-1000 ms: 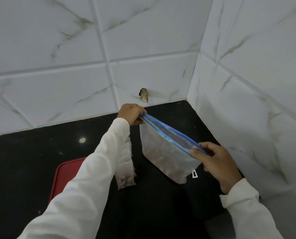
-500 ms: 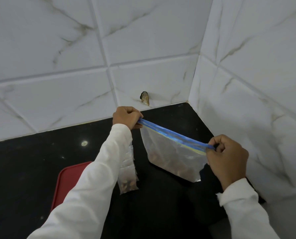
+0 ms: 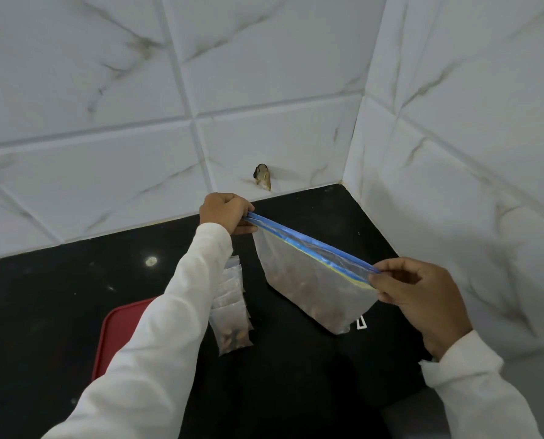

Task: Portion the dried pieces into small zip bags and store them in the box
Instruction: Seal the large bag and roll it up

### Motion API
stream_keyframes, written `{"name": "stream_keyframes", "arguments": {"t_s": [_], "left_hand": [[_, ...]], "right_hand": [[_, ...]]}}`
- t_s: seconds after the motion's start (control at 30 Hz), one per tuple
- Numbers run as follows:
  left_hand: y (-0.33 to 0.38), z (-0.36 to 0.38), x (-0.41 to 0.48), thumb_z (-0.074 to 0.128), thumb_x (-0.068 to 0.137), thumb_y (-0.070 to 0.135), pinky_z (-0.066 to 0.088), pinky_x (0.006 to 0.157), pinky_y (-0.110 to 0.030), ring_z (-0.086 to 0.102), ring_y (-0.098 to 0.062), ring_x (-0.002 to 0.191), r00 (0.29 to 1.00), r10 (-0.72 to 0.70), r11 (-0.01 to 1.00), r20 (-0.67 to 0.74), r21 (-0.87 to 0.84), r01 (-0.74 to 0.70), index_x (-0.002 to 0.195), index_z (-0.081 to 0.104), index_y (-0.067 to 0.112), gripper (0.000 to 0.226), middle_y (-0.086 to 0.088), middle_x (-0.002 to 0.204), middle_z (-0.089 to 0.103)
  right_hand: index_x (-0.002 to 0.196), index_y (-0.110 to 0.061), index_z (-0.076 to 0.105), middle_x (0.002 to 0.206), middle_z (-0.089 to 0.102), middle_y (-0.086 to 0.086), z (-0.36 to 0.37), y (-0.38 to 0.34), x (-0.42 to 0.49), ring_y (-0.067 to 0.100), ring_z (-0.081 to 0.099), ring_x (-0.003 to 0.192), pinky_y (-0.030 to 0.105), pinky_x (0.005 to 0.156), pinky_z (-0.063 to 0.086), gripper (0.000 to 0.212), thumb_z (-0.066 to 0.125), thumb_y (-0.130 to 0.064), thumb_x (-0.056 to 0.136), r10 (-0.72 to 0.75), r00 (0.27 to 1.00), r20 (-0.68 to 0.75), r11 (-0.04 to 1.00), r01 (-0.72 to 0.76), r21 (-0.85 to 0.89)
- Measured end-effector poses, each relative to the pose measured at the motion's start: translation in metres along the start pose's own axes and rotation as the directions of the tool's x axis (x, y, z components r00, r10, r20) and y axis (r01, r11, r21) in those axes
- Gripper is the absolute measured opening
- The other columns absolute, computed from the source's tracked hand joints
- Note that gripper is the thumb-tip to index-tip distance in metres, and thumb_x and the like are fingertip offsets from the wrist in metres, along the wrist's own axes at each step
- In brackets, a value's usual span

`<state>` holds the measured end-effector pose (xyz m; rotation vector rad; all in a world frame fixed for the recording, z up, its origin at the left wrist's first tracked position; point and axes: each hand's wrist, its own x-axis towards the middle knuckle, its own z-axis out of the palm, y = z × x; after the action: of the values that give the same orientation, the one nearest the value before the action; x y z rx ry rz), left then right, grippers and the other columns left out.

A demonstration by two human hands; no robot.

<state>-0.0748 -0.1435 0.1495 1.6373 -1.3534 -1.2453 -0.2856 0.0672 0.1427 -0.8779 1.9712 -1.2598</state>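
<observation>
I observe the left hand [image 3: 224,212] pinching the far end of the blue zip strip [image 3: 308,243] on a large clear plastic zip bag [image 3: 327,293], fingers curled tight on it. The right hand [image 3: 419,296] pinches the near end likewise, and the strip is stretched taut between them. Brown dried pieces [image 3: 308,307] sit in the bag's bottom, over the glossy black countertop [image 3: 58,312]; contact I cannot confirm. Small clear zip bags [image 3: 232,312], the nearest holding pieces, lie beside a red plastic box [image 3: 118,337], which is partly behind the left sleeve [image 3: 169,312].
</observation>
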Motion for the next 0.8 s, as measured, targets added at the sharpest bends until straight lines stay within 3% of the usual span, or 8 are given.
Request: {"name": "stream_keyframes", "arguments": {"t_s": [0.13,0.27,0.37,0.43,0.53,0.63,0.7,0.8], "left_hand": [[0.004,-0.001,-0.002,0.062,0.091,0.003,0.059,0.056,-0.023,0.072,-0.023,0.072,0.999,0.019,0.999,0.032,0.029,-0.02,0.083,0.071,0.005,0.011,-0.013,0.089,0.071],[0.007,-0.003,-0.003,0.064,0.091,0.006,0.06,0.058,-0.023,0.072,-0.022,0.071,0.999,0.04,0.997,0.032,0.062,-0.042,0.08,0.071,0.008,0.013,-0.012,0.087,0.071],[0.005,-0.001,-0.004,0.065,0.09,0.006,0.06,0.058,-0.023,0.073,-0.022,0.072,0.998,0.053,0.996,0.035,0.068,-0.055,0.08,0.07,0.009,0.012,-0.011,0.087,0.071],[0.003,0.001,-0.004,0.067,0.09,0.008,0.059,0.056,-0.022,0.072,-0.02,0.07,0.997,0.077,0.994,0.011,0.081,-0.077,0.08,0.071,0.01,0.011,-0.01,0.085,0.071],[0.002,0.004,-0.002,0.067,0.09,0.011,0.061,0.061,-0.025,0.071,-0.018,0.068,0.99,0.135,0.98,-0.05,0.152,-0.126,0.084,0.072,0.011,0.009,-0.006,0.084,0.07],[0.004,0.005,-0.003,0.065,0.09,0.011,0.062,0.063,-0.027,0.071,-0.018,0.065,0.979,0.195,0.95,-0.059,0.26,-0.174,0.084,0.073,0.011,0.01,-0.005,0.082,0.07],[0.005,0.009,-0.006,0.063,0.089,0.01,0.062,0.061,-0.027,0.071,-0.017,0.06,0.973,0.228,0.915,-0.031,0.349,-0.204,0.082,0.074,0.012,0.013,-0.005,0.078,0.071],[0.008,0.016,-0.011,0.059,0.088,0.006,0.062,0.061,-0.028,0.072,-0.019,0.06,0.974,0.225,0.912,0.009,0.35,-0.214,0.078,0.075,0.011,0.02,-0.006,0.075,0.071]], "right_hand": [[0.086,-0.017,0.073,0.074,0.071,-0.001,0.002,0.001,-0.001,0.007,0.065,0.062,0.014,0.05,0.047,0.008,0.075,-0.013,0.081,-0.059,0.998,-0.036,0.995,0.056,-0.082],[0.086,-0.016,0.072,0.065,0.068,-0.002,0.008,0.006,-0.004,0.001,0.06,0.047,0.013,0.042,0.043,0.008,0.077,-0.019,0.08,-0.085,0.984,-0.157,0.994,0.073,-0.085],[0.088,-0.014,0.069,0.064,0.067,-0.002,0.012,0.008,-0.005,0.004,0.062,0.047,0.013,0.041,0.043,0.011,0.074,-0.022,0.083,-0.213,0.952,-0.221,0.952,0.151,-0.266],[0.089,-0.015,0.067,0.058,0.064,-0.007,0.011,0.004,-0.008,0.001,0.059,0.047,0.009,0.038,0.041,0.011,0.072,-0.024,0.085,-0.316,0.933,-0.172,0.874,0.215,-0.437],[0.088,-0.016,0.069,0.047,0.052,-0.013,0.008,-0.006,-0.013,0.0,0.049,0.038,0.001,0.049,0.039,0.007,0.073,-0.018,0.083,-0.349,0.933,-0.089,0.819,0.258,-0.512],[0.086,-0.017,0.067,0.053,0.049,-0.002,0.009,-0.013,-0.008,0.004,0.043,0.036,0.01,0.038,0.036,0.024,0.061,0.006,0.082,-0.133,0.991,-0.022,0.983,0.129,-0.131],[0.083,-0.014,0.062,0.068,0.049,0.005,0.014,-0.014,-0.003,0.001,0.045,0.037,0.013,0.035,0.033,0.034,0.047,0.016,0.083,0.104,0.994,-0.017,0.967,-0.097,0.234],[0.071,-0.021,0.06,0.07,0.051,-0.001,0.022,-0.009,-0.002,0.017,0.051,0.064,0.023,0.051,0.038,0.039,0.046,0.016,0.075,0.085,0.96,-0.268,0.968,-0.016,0.25]]}}
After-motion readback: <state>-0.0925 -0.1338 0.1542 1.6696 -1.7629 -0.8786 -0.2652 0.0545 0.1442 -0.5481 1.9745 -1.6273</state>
